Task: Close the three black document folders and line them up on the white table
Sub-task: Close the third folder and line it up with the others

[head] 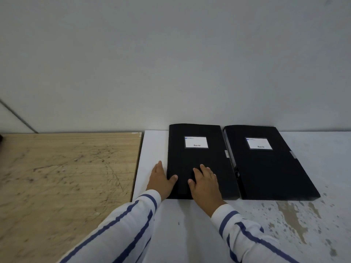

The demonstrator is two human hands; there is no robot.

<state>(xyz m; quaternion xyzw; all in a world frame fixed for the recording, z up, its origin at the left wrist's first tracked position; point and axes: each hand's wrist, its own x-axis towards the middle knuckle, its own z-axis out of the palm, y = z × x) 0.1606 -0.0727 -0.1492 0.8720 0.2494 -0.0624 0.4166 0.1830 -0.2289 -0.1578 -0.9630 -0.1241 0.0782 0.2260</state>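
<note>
Two black document folders lie closed side by side on the white table (190,221), each with a white label near its far end. The left folder (197,158) has both my hands on it. My left hand (161,180) rests against its left edge, thumb on the cover. My right hand (206,184) lies flat on the cover near the front, fingers spread. The right folder (266,168) sits untouched, angled slightly to the right. A third folder is not in view.
A scratched wooden surface (66,173) adjoins the table on the left. A plain grey wall (171,63) stands right behind the folders. The table's right front part (296,224) is stained and chipped.
</note>
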